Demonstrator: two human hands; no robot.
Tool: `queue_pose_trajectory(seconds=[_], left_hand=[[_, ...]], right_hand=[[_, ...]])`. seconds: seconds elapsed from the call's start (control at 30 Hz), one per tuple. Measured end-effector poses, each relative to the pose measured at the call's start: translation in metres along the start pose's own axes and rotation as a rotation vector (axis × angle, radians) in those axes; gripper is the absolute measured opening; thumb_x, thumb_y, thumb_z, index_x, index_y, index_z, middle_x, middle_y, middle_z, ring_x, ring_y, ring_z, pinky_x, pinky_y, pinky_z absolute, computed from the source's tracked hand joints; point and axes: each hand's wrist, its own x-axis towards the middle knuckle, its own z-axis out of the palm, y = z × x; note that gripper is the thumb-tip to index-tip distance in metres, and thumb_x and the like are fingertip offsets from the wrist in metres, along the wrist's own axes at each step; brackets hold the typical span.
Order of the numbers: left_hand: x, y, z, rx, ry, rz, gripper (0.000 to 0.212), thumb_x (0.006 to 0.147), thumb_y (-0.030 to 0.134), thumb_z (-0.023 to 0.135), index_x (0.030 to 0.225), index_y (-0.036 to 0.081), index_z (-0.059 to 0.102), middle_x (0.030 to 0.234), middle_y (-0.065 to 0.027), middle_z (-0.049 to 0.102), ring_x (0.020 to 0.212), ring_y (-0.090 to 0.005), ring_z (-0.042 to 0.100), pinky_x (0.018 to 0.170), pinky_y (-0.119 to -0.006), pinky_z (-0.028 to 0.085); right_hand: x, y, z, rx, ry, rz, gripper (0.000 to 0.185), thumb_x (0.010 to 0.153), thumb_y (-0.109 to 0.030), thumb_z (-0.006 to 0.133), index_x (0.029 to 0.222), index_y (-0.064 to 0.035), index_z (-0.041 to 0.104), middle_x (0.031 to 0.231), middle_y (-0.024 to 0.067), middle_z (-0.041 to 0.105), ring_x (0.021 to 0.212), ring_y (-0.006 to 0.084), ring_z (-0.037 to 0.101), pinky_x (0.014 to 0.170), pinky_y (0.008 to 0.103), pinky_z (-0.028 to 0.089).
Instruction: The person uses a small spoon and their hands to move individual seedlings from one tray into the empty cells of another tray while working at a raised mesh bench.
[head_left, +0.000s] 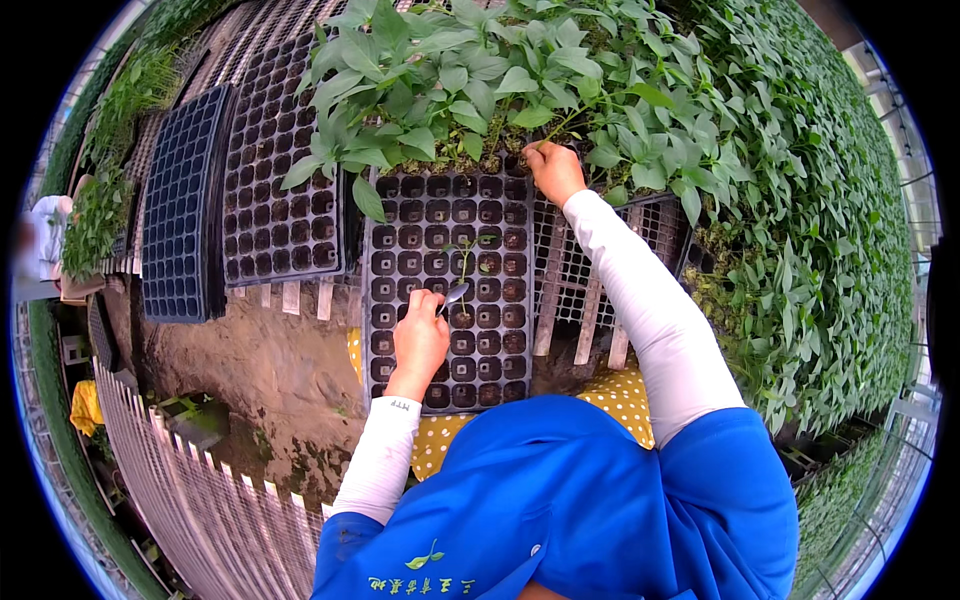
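Note:
My left hand (422, 334) is closed around a small metal spoon (454, 294), its bowl over a black plastic seedling tray (490, 315). Most cells of that tray hold no plant. A single thin seedling (465, 264) stands or lies in it beside the spoon. At the tray's far right corner, my right hand (555, 171) has its fingers at the base of a leafy seedling (564, 126), apparently pinching the stem. Dense broad-leaved seedlings (480, 82) crowd around and beyond that hand, covering the tray's far edge.
Stacked black cell trays (184, 202) and another tray (281, 172) lie at the left on slatted benches. More seedlings (817, 225) fill the right side. A slatted bench (217, 502) stands at lower left, beyond bare soil (255, 367). Another person (51, 225) is at the far left.

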Motion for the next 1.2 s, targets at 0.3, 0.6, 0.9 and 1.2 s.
queue_pose_trajectory(seconds=[0.3, 0.6, 0.9, 1.2], left_hand=[[0.003, -0.004, -0.002, -0.034, 0.003, 0.007, 0.024, 0.077, 0.003, 0.059, 0.1, 0.006, 0.057, 0.108, -0.0076, 0.054, 0.08, -0.0349, 0.061, 0.069, -0.044, 0.05], [0.005, -0.004, 0.004, -0.061, 0.025, 0.005, 0.023, 0.077, 0.004, 0.059, 0.099, 0.007, 0.057, 0.108, -0.0073, 0.055, 0.082, -0.0344, 0.061, 0.068, -0.044, 0.05], [0.018, 0.001, -0.006, -0.126, 0.118, 0.058, 0.019, 0.079, 0.007, 0.059, 0.097, 0.005, 0.062, 0.096, -0.0116, 0.058, 0.081, -0.0307, 0.061, 0.07, -0.04, 0.049], [0.056, 0.026, 0.007, 0.204, -0.109, -0.017, 0.028, 0.075, 0.035, 0.068, 0.075, 0.006, 0.065, 0.073, -0.0158, 0.065, 0.075, -0.0351, 0.063, 0.068, -0.044, 0.049]], right_hand=[[0.019, 0.007, 0.031, -0.308, -0.161, 0.009, 0.026, 0.084, -0.027, 0.057, 0.098, -0.0079, 0.068, 0.091, 0.0197, 0.066, 0.087, 0.0366, 0.062, 0.081, 0.0444, 0.049], [0.009, 0.01, 0.054, -0.423, -0.071, -0.038, 0.023, 0.088, -0.026, 0.052, 0.095, -0.0055, 0.059, 0.089, 0.0194, 0.065, 0.086, 0.0373, 0.062, 0.078, 0.047, 0.048], [-0.012, 0.014, 0.015, 0.115, -0.205, 0.103, 0.037, 0.086, -0.019, 0.054, 0.121, -0.0053, 0.056, 0.098, 0.0184, 0.067, 0.084, 0.0268, 0.067, 0.076, 0.0375, 0.051], [-0.175, 0.027, -0.043, 0.294, -0.476, 0.145, 0.02, 0.089, -0.007, 0.049, 0.101, -0.004, 0.065, 0.078, 0.0078, 0.068, 0.066, 0.0126, 0.064, 0.062, 0.0293, 0.054]])
